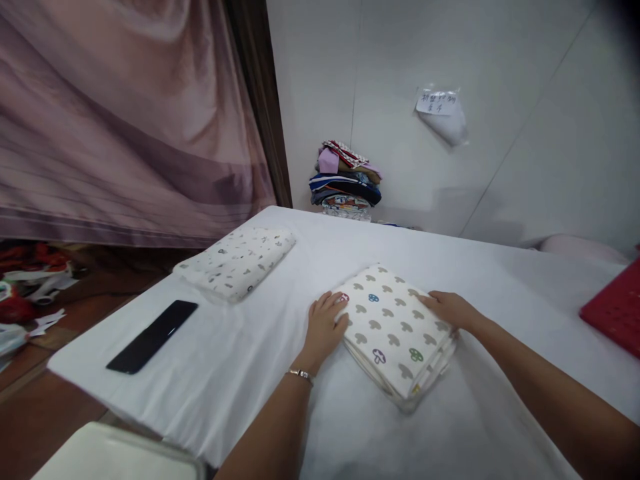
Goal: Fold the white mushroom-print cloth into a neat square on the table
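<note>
A folded white cloth (387,320) with grey mushroom shapes and a few coloured ones lies on the white-covered table. It has several layers, whose edges show at the near right side. My left hand (324,327), with a bracelet at the wrist, rests against the cloth's left edge, fingers stretched out and thumb apart. At the opposite edge, my right hand (447,311) grips the cloth with its fingertips on the top layer. The rest of its fingers are hidden. Farther left lies a second folded white cloth (240,261) with small scattered prints.
A black phone (153,337) lies on the table (210,387) at the left. Stacked folded clothes (345,180) stand by the wall behind. A red object (615,307) sits at the right edge. Pink curtain (125,120) hangs at left; a pale stool-like surface (120,457) is below.
</note>
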